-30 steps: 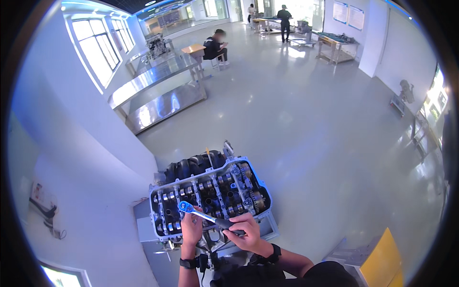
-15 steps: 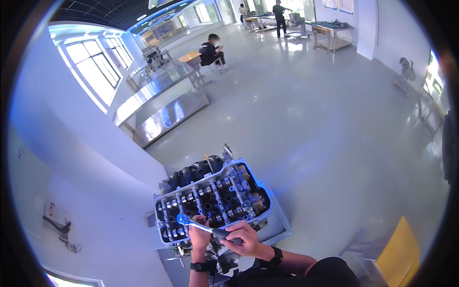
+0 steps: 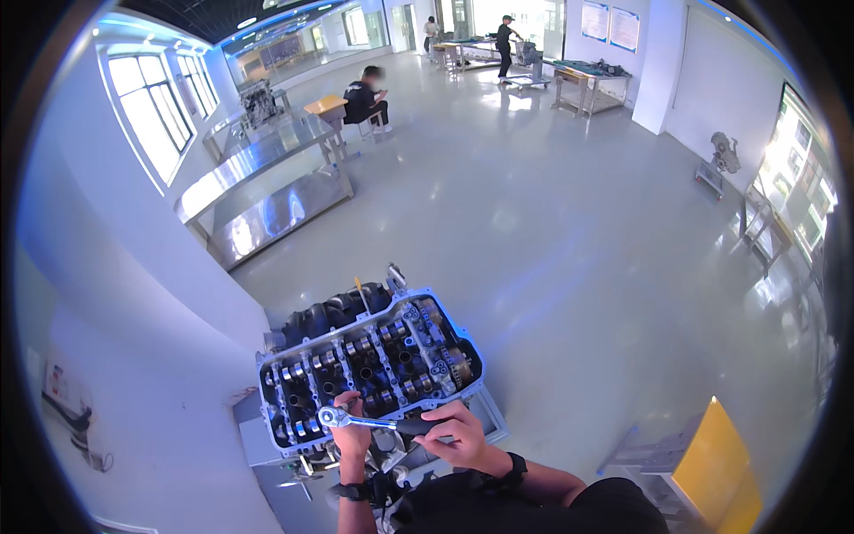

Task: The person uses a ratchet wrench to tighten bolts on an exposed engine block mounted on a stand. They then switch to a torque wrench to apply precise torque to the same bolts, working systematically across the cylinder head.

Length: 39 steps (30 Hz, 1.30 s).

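Right grip (image 3: 455, 438) (curled, pointing leftward) holds a ratchet (image 3: 379, 423) over the left grip (image 3: 350, 437).

Room right of engine (image 3: 366, 372), wall (image 3: 151, 356) at left, ratchet (image 3: 377, 424) perhaps over near rim

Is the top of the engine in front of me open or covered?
Open: the engine is uncovered on top, with its camshafts showing bare inside.

1. No words or numbers could be read
2. Left poster (image 3: 594, 21) and right poster (image 3: 624, 29) on the far wall (image 3: 578, 50) bore print too small to read
3. Pale marks (image 3: 354, 92) on the black shirt (image 3: 359, 106) of a seated person (image 3: 366, 100) were blurred
4. A red-and-white notice (image 3: 60, 380) on the left wall (image 3: 133, 400) was illegible
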Available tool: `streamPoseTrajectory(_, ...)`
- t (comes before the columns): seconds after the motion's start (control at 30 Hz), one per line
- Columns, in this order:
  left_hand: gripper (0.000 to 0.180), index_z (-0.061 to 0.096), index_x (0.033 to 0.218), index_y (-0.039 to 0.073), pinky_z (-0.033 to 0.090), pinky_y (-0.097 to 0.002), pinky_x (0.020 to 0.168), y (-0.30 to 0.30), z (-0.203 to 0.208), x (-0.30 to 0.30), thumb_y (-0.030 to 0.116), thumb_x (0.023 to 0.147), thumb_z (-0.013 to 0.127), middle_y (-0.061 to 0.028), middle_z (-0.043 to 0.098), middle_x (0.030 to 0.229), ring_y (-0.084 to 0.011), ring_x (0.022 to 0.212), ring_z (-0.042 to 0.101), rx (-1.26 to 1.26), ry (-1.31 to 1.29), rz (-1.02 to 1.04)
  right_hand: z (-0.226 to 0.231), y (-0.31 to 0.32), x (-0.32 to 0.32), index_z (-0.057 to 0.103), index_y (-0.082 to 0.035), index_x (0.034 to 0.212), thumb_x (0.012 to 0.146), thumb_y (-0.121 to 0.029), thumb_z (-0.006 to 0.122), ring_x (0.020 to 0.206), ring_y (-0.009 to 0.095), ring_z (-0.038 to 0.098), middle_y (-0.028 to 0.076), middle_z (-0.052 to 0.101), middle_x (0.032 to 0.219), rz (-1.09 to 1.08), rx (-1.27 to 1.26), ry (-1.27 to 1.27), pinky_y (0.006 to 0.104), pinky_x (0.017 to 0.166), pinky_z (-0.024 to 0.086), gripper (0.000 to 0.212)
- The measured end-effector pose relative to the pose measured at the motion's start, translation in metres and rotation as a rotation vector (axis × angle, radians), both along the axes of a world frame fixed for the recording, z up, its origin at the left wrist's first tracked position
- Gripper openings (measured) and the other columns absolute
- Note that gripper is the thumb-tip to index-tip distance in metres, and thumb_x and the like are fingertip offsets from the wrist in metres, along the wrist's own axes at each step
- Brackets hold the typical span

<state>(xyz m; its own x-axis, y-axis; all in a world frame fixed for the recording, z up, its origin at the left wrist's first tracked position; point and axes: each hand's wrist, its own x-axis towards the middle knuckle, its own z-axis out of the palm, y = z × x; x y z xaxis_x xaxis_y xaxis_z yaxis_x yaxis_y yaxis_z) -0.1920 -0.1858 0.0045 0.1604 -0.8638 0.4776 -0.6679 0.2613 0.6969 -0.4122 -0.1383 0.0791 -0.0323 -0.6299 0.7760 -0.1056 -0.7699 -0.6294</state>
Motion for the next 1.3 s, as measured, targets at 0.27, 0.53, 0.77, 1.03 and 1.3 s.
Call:
streamPoseTrajectory(0.27, 0.014, 0.059, 0.099, 0.001, 0.05, -0.0381, 0.075, -0.002, 0.002, 0.0, -0.004, 0.087, 0.058, -0.0153, 0.065, 0.09, -0.0315, 0.084, 0.065, 0.094, 0.068, 0.022, 0.004, -0.006, 0.011, 0.064, -0.008, 0.082, 0.071, -0.006, 0.084, 0.08, 0.022, 0.065, 0.01, 0.064, 0.099, 0.001, 0.086, 0.022, 0.0308, 0.065, 0.053, 0.022)
streamPoseTrajectory(0.53, 0.011, 0.062, 0.095, 0.002, 0.049, -0.0339, 0.063, -0.008, 0.037, 0.0, -0.003, 0.086, 0.058, -0.0102, 0.067, 0.074, -0.021, 0.066, 0.065, 0.238, 0.056, 0.056, 0.031, -0.034, 0.019, 0.065, -0.009, 0.084, 0.075, -0.009, 0.081, 0.074, 0.02, 0.063, 0.007, 0.061, 0.096, 0.033, 0.109, 0.097, 0.0285, 0.06, 0.051, 0.019)
streamPoseTrajectory(0.77, 0.01, 0.064, 0.093, 0.001, 0.052, -0.0366, 0.067, -0.023, 0.019, 0.018, 0.001, 0.084, 0.065, -0.0142, 0.07, 0.084, -0.0253, 0.078, 0.07, 0.212, 0.064, -0.097, 0.036, -0.014, 0.04, 0.064, -0.01, 0.087, 0.077, -0.009, 0.075, 0.066, 0.017, 0.063, 0.008, 0.059, 0.109, 0.194, -0.057, 0.295, 0.0284, 0.057, 0.051, 0.015)
streamPoseTrajectory(1.03, 0.045, 0.054, 0.122, 0.0, 0.046, -0.0352, 0.091, -0.022, 0.037, 0.036, 0.009, 0.081, 0.071, -0.0152, 0.065, 0.113, -0.0243, 0.104, 0.063, 0.333, 0.552, -0.438, 0.034, -0.037, 0.026, 0.065, -0.006, 0.095, 0.077, -0.001, 0.075, 0.091, 0.025, 0.069, 0.011, 0.067, 0.109, 0.407, 0.093, 0.075, 0.0316, 0.075, 0.057, 0.02)
streamPoseTrajectory(1.3, 0.044, 0.058, 0.104, 0.0, 0.039, -0.0252, 0.062, -0.061, 0.081, 0.025, 0.043, 0.093, 0.055, -0.0032, 0.053, 0.074, -0.0103, 0.064, 0.048, 0.221, 0.868, -0.552, 0.021, -0.053, 0.017, 0.067, -0.001, 0.086, 0.079, 0.002, 0.068, 0.087, 0.022, 0.07, 0.015, 0.069, 0.104, 0.391, 0.161, -0.046, 0.0304, 0.074, 0.056, 0.008)
